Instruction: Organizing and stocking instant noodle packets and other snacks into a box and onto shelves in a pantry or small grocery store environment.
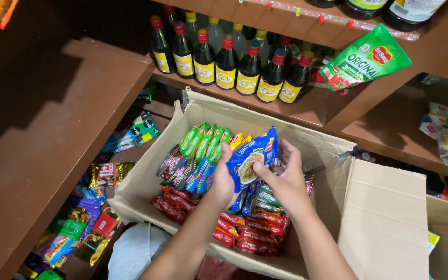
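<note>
We look down on dark brown wooden shelves (pixel 53 129) that step away on the left and run across the top. Below them sits a large open brown cardboard box (pixel 385 223), its flaps folded outward, the right flap lying flat beside our right forearm. Along the shelf behind the box stands a row of dark glass sauce bottles with red caps and yellow labels (pixel 226 65), shoulder to shoulder. A green plastic pouch with a red emblem (pixel 366 59) leans tilted against the shelf edge at the upper right.

Inside the box we see packed rows of small snack and noodle packets: green ones (pixel 200 140) standing on edge at the back left, dark blue and red ones just in front of them, and flat red packets (pixel 250 233) lining the near side. More loose colourful packets (pixel 86 218) lie heaped on the lower shelf to the left of the box.

Over the middle of the box we hold one blue plastic noodle packet with a yellow picture (pixel 251 158), lifted above the others and tilted. Our left hand (pixel 224 181) is curled closed around its left edge, fingers wrapped behind it. Our right hand (pixel 281 179) pinches its lower right side, thumb pressed on the front and the fingers half bent, loosely spread behind the packet.
</note>
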